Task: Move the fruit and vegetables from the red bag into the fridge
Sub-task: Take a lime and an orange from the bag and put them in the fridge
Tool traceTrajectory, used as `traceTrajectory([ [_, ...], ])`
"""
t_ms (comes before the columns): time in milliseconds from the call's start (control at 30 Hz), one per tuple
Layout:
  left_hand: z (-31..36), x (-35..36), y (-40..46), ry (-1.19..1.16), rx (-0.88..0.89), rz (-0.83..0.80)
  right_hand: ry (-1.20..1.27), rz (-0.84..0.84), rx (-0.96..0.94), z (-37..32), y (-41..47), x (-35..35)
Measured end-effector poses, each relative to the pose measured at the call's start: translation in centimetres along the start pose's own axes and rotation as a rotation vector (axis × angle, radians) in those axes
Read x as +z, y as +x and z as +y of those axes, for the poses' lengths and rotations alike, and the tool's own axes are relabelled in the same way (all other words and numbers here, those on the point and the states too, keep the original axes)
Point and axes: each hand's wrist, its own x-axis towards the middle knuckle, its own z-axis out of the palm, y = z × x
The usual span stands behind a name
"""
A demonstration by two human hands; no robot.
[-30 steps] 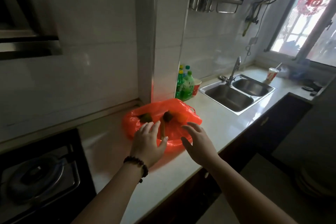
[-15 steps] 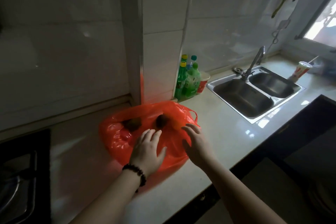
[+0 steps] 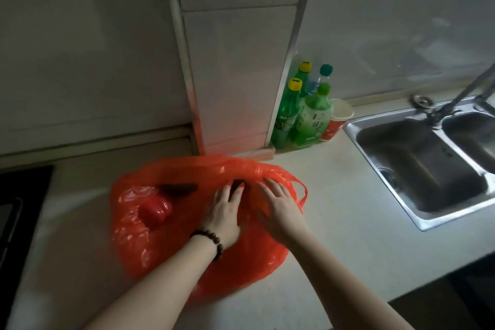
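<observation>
Our left hand (image 3: 224,215) and right hand (image 3: 278,206) lie flat-fingered, gripping nothing, in the red bag (image 3: 171,236) on the bench (image 3: 348,222).

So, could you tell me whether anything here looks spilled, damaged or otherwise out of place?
Nothing stands out. The red bag lies open on the counter with no spill visible. The bottles and paper cup stand upright by the wall. Both hands, left and right, reach into the bag.

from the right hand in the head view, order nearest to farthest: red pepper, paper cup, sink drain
1. Red pepper, inside the red bag, left of the right hand.
2. Paper cup, by the green bottles at the wall.
3. Sink drain, in the basin to the right.
</observation>
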Motion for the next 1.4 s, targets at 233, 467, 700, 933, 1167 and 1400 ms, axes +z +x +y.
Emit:
traceTrajectory([
  [233, 0.9, 1.7, 4.0, 0.012, -0.113, -0.049, -0.042, -0.105, 0.021, 2.9, 2.3, 1.1],
  [467, 0.3, 3.0, 3.4, -0.073, -0.124, 0.021, -0.015, -0.085, 0.042, 3.3, 3.1, 2.6],
  [700, -0.4, 2.1, 0.5, -0.191, -0.106, 0.178, 0.018, -0.039, 0.009, 2.1, 1.9, 1.5],
  [933, -1.3, -2.1, -4.7, -0.247, -0.072, 0.393, 0.105, 0.057, -0.086, -1.8, -0.7, -1.0],
  [1167, -4.7, -7.7, -11.6, -0.209, -0.095, 0.621, 0.168, 0.128, -0.244, -9.2, -3.1, -2.3],
  [1400, -10.0, -10.9, -24.4, -0.170, -0.311, 0.777, 0.211, 0.082, -0.426, -20.5, -7.8, -1.1],
])
